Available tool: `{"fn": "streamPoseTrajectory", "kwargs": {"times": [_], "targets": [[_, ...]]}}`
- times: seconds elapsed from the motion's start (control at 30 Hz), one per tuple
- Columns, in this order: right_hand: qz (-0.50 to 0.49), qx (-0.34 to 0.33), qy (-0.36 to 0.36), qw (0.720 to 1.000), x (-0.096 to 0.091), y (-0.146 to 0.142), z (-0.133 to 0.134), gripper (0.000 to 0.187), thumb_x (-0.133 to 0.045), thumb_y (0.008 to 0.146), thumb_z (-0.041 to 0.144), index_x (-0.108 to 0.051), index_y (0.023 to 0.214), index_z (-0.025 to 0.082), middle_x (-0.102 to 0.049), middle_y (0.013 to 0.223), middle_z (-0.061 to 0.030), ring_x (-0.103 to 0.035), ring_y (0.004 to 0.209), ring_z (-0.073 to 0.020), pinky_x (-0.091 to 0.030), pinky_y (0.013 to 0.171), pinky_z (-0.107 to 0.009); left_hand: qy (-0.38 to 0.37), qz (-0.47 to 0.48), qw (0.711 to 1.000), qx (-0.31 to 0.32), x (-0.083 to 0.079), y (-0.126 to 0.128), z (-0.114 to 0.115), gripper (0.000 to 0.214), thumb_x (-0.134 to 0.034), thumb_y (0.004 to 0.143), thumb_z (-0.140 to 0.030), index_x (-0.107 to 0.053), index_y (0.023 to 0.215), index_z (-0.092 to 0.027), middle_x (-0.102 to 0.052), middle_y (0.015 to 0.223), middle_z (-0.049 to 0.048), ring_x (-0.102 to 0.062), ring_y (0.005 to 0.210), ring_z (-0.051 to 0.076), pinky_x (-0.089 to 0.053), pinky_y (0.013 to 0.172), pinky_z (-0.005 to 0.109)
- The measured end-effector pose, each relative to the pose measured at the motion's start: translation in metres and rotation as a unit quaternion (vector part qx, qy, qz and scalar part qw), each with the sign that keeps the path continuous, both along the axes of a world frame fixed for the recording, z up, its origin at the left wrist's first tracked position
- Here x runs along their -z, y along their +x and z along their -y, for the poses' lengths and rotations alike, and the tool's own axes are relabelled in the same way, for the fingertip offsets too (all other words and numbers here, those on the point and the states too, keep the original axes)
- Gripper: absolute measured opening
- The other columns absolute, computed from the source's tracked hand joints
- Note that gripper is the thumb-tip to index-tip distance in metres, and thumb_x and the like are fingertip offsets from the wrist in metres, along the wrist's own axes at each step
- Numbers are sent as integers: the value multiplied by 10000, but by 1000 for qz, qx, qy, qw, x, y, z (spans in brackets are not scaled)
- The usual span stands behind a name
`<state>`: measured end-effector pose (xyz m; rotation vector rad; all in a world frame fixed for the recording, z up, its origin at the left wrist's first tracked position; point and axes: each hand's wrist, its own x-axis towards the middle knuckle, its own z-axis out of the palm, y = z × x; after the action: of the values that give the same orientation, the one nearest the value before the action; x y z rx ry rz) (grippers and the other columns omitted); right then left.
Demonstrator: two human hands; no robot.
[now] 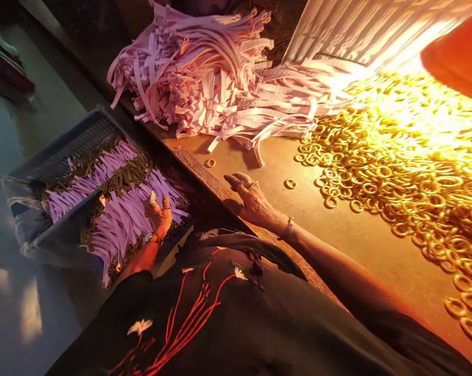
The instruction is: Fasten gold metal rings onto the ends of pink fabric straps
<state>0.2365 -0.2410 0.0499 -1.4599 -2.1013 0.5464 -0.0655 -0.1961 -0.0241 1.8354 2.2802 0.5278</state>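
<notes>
My left hand (pixel 162 215) reaches down over a bundle of pale lilac straps (pixel 122 216) in a crate at the left. Its fingers are apart and seem to rest on the straps; nothing shows gripped in them. At the table's near edge lies my right hand (pixel 251 201), fingers loosely stretched towards the left, with no object visible in it. Two loose brass-coloured rings are close by: one ring (pixel 210 163) beyond the fingertips, another ring (pixel 290 183) to the right of the hand.
A tall heap of pinkish straps (pixel 204 78) covers the table's far side. Many gold rings (pixel 380 169) spread across the right, brightly lit. A ribbed panel (pixel 338 31) and an orange-red shade (pixel 459 57) stand at the upper right. The grey plastic crate (pixel 75 141) sits below table level.
</notes>
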Motion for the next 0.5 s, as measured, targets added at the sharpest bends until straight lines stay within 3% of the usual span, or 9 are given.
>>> {"fn": "streamPoseTrajectory", "kwargs": {"times": [0.07, 0.13, 0.23, 0.33, 0.4, 0.5], "targets": [[66, -4, -13, 998, 22, 13, -1, 589, -557, 1029, 419, -546, 1517, 90, -495, 1534, -280, -508, 1392, -387, -410, 1152, -593, 45, 27, 999, 13, 1, 19, -10, 575, -391, 1052, -353, -424, 1604, -196, -536, 1547, 197, -438, 1519, 305, -390, 1244, 537], [109, -9, -27, 994, 35, 26, 2, 555, -527, 1049, 426, -554, 1525, 142, -487, 1570, -237, -434, 1463, -393, -325, 1209, -616, 75, 41, 993, 81, -1, 48, -20, 621, -484, 1012, -411, -451, 1593, -196, -494, 1594, 194, -391, 1554, 319, -343, 1277, 528], [139, 29, -52, 988, 40, 50, 7, 594, -494, 1061, 509, -522, 1568, 201, -457, 1628, -183, -390, 1510, -392, -226, 1264, -643, 61, 1, 976, 210, -11, 101, -32, 722, -610, 947, -488, -490, 1575, -153, -434, 1643, 225, -326, 1587, 382, -301, 1291, 560], [177, 83, -70, 978, 41, 86, 6, 629, -437, 1074, 543, -492, 1598, 198, -398, 1678, -177, -311, 1569, -402, -138, 1283, -673, 15, -53, 956, 289, -24, 150, -37, 745, -654, 924, -479, -515, 1555, -109, -382, 1672, 271, -302, 1593, 430, -293, 1277, 600], [188, 129, -67, 971, 42, 116, 4, 599, -407, 1086, 505, -507, 1589, 193, -413, 1669, -178, -306, 1577, -383, -133, 1286, -654, -8, -72, 943, 324, -31, 178, -38, 742, -676, 910, -452, -527, 1543, -96, -366, 1679, 283, -294, 1595, 446, -289, 1275, 606], [188, 206, -42, 959, 40, 166, 2, 513, -436, 1076, 432, -585, 1517, 217, -566, 1533, -170, -399, 1507, -341, -227, 1259, -590, -32, -71, 924, 373, -34, 219, -30, 756, -687, 895, -443, -527, 1546, -93, -366, 1681, 278, -272, 1604, 459, -264, 1294, 598]]}}
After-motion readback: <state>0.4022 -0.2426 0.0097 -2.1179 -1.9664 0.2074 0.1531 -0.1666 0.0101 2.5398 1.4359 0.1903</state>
